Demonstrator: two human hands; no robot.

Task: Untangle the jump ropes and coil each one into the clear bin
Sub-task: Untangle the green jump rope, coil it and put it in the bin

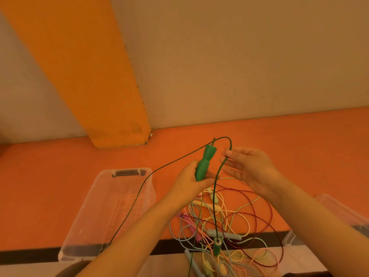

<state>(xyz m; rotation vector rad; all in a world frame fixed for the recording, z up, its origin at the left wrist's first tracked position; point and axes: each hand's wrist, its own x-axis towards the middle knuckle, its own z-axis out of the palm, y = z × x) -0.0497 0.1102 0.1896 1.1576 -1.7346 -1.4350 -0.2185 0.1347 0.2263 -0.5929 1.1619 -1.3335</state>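
Left hand [191,182] grips green plastic jump-rope handle [204,162]; right hand [249,170] pinches its thin green cord [216,188]. Risk: pulling tightens tangled multicoloured rope pile [225,220] at 6 o'clock.

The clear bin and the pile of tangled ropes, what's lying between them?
Head view: bare orange floor, crossed above only by the left forearm; clear bin left, rope pile right.
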